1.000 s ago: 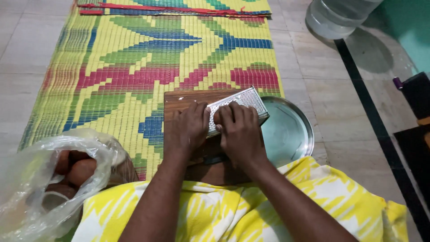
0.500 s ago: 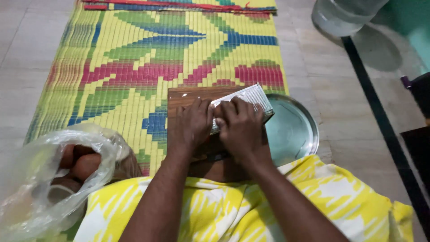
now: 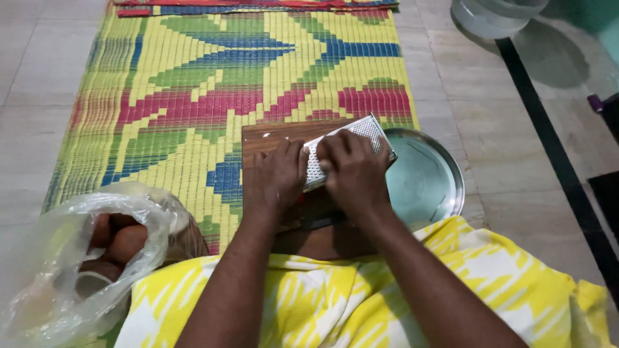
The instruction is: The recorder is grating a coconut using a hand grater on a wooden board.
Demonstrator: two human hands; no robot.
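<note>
Flat metal grater (image 3: pixel 361 138) lies tilted across the wooden board (image 3: pixel 271 136), its far right corner over the steel plate (image 3: pixel 432 183). Left hand (image 3: pixel 277 177) curls its fingers against the grater's left edge. Right hand (image 3: pixel 353 171) lies over the grater's near half, fingers bent down; whatever they press is hidden. Clear plastic bag (image 3: pixel 71 258) at near left holds brown rounded items, indistinct.
</note>
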